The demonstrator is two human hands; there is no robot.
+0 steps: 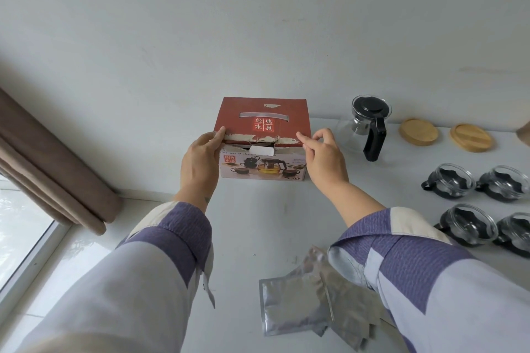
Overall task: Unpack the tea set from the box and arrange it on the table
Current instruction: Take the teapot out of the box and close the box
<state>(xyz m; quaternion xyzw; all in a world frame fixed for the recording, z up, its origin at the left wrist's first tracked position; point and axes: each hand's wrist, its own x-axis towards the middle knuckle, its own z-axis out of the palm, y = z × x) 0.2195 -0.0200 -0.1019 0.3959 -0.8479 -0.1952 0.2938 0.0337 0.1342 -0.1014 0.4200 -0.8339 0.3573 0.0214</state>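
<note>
A red and white tea set box point(263, 120) stands on the white table point(258, 215) against the wall, its lid down with a torn front edge. My left hand point(200, 163) grips the box's left front corner at the lid edge. My right hand point(324, 155) pinches the lid's right front edge. To the right stand a glass teapot point(364, 129) with a black lid and handle, two round wooden coasters point(418, 132) point(471, 137), and several glass cups point(450, 180) with black holders.
Several silver foil pouches point(298, 304) lie on the table close to me, partly under my right sleeve. A brown curtain point(51, 169) hangs at the left beside a window point(20, 226). A white wall rises behind the box.
</note>
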